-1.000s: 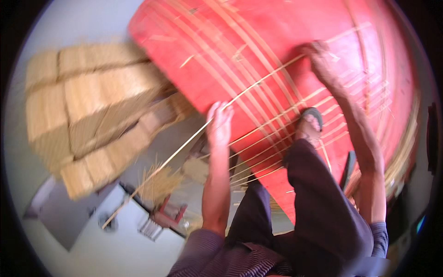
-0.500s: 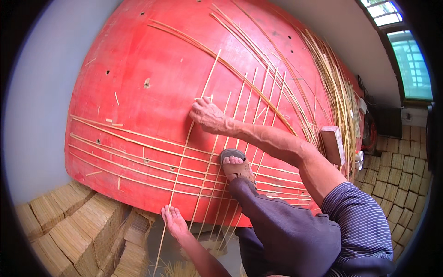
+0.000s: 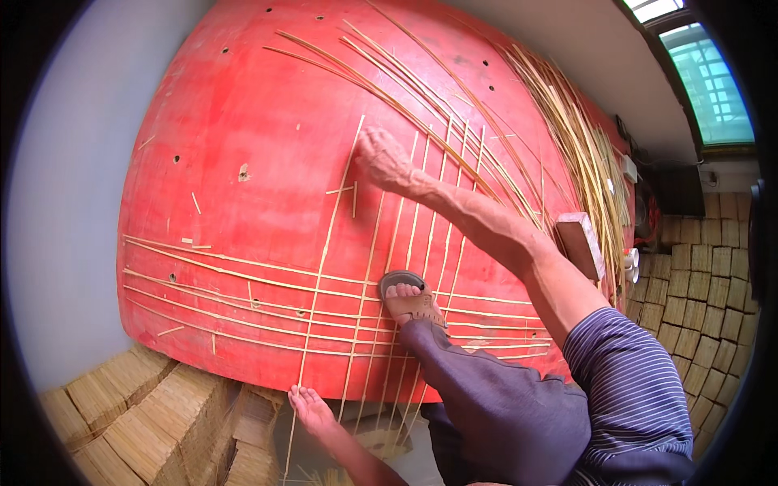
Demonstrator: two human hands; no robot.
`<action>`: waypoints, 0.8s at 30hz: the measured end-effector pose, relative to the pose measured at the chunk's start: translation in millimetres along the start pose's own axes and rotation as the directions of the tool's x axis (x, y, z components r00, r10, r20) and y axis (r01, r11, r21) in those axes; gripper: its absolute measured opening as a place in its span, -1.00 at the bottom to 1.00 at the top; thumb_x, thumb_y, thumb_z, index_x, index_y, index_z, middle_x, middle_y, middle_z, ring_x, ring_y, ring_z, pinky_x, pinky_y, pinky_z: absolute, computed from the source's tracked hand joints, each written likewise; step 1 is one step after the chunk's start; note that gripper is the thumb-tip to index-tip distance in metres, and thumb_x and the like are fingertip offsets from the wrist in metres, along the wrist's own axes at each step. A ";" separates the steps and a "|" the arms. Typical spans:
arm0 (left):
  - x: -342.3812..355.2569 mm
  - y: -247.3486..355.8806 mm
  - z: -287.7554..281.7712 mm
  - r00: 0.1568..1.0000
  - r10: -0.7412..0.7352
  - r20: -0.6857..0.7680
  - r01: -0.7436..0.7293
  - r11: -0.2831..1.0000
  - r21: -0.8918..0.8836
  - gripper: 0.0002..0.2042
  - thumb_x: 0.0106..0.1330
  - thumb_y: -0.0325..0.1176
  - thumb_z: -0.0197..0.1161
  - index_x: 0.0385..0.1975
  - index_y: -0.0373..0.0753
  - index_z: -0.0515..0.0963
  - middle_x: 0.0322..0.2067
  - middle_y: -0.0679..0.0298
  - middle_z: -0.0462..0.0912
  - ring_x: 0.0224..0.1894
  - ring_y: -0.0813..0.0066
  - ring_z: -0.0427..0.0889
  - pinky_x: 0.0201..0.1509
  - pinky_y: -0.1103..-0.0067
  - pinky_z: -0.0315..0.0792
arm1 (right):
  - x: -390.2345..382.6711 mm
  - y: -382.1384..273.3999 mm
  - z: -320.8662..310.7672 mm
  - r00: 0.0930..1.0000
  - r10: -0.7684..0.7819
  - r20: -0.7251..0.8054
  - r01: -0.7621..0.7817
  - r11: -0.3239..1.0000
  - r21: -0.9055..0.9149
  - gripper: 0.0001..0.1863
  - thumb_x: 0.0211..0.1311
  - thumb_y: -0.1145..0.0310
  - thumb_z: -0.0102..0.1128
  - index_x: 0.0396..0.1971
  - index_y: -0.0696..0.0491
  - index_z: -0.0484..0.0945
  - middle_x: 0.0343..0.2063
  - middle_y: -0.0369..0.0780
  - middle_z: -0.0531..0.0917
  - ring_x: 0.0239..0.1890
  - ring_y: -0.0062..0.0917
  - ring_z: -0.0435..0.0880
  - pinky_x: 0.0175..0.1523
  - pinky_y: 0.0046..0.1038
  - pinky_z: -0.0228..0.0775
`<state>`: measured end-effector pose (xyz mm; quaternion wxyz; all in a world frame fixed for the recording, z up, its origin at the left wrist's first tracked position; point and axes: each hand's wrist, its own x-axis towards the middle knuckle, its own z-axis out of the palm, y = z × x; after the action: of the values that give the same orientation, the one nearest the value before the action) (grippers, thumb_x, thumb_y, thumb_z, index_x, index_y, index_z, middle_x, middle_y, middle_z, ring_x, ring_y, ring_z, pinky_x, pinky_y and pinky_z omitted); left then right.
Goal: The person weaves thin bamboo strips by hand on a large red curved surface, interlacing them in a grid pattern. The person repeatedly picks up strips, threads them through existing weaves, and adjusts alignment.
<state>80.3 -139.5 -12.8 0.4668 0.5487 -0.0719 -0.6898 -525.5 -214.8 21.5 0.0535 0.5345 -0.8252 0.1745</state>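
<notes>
My right hand [image 3: 384, 162] reaches across the red board [image 3: 203, 121] beside the upper end of a pale bamboo strip [image 3: 328, 243]; its fingers are curled, their tips too unclear to show what they hold. My left hand [image 3: 312, 407] is at the board's lower edge, fingers apart and slightly bent, fingertips touching that strip's lower part. Crossing strips form a loose grid over the board's lower half. My sandalled foot [image 3: 405, 296] rests on the grid. Longer loose strips [image 3: 340, 65] curve across the top.
Bundled bamboo strips [image 3: 587, 138] lie along the board's right side beside a wooden block [image 3: 579, 243]. Cut bamboo stacks [image 3: 146, 405] stand at the lower left; more bundles [image 3: 701, 292] lie at the right. A wall [image 3: 61, 202] borders the left, a window [image 3: 701, 73] the upper right.
The view has swung since a second ago. Over the last half second my right hand has moved up and right; my left hand stays near the board's edge, slightly lower in view.
</notes>
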 end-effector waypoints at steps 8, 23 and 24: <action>-4.4 0.6 6.8 0.996 -0.010 -0.089 0.011 1.000 0.011 -0.71 0.45 -0.29 0.17 0.09 -0.22 0.46 0.08 0.30 0.57 0.03 0.47 0.50 0.20 0.48 0.36 | -8.7 -27.0 11.4 0.990 -0.103 0.092 0.115 0.983 -0.144 -0.57 0.13 0.26 0.15 -0.15 0.33 0.51 -0.08 0.11 0.50 0.00 -0.10 0.49 0.13 -0.20 0.34; -1.8 3.8 0.5 0.989 -0.043 -0.139 0.024 0.991 -0.135 -0.73 0.43 -0.30 0.20 -0.02 -0.34 0.49 -0.12 0.23 0.64 -0.23 0.48 0.57 -0.12 0.56 0.48 | -19.4 -34.9 10.0 0.979 -0.081 0.186 0.103 0.988 -0.112 -0.52 0.15 0.22 0.22 -0.09 0.32 0.47 -0.04 0.08 0.45 0.07 -0.07 0.45 0.22 -0.18 0.30; -5.4 0.2 7.0 0.985 -0.058 -0.165 0.034 0.989 -0.145 -0.74 0.43 -0.30 0.20 -0.04 -0.34 0.50 -0.15 0.23 0.64 -0.25 0.47 0.58 -0.14 0.56 0.48 | -21.8 -31.2 11.8 0.987 -0.112 0.119 0.125 0.986 -0.110 -0.57 0.13 0.24 0.20 -0.16 0.31 0.48 -0.10 0.07 0.46 0.00 -0.09 0.46 0.14 -0.19 0.32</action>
<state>74.4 -138.6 -6.3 0.4931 0.5720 0.0296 -0.6549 -487.1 -211.6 11.7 0.0484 0.5877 -0.8024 0.0921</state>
